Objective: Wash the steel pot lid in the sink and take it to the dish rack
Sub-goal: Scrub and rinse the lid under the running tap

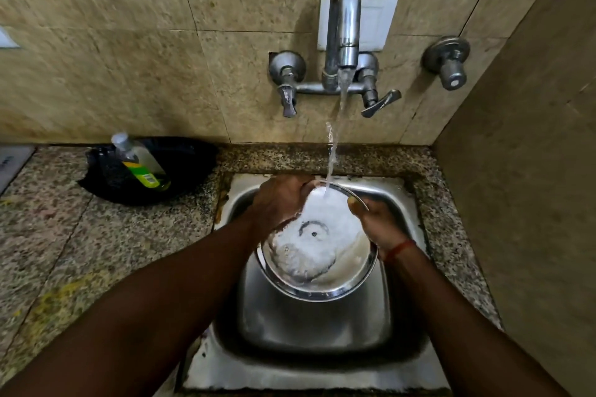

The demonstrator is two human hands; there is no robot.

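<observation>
The round steel pot lid (317, 255) is held tilted over the steel sink (400, 200), its inner face up and covered with running water. Water from the tap (345, 19) falls onto the lid's far edge. My left hand (279, 200) lies over the lid's upper left rim, fingers curled on it. My right hand (379, 226) grips the right rim, thumb on the inner face. Both hands hold the lid above the sink basin.
A black tray (180, 171) with a dish soap bottle (140, 161) sits on the granite counter (80, 242) to the left of the sink. Tap handles (380, 103) stick out from the tiled wall. A side wall (522, 171) closes in on the right.
</observation>
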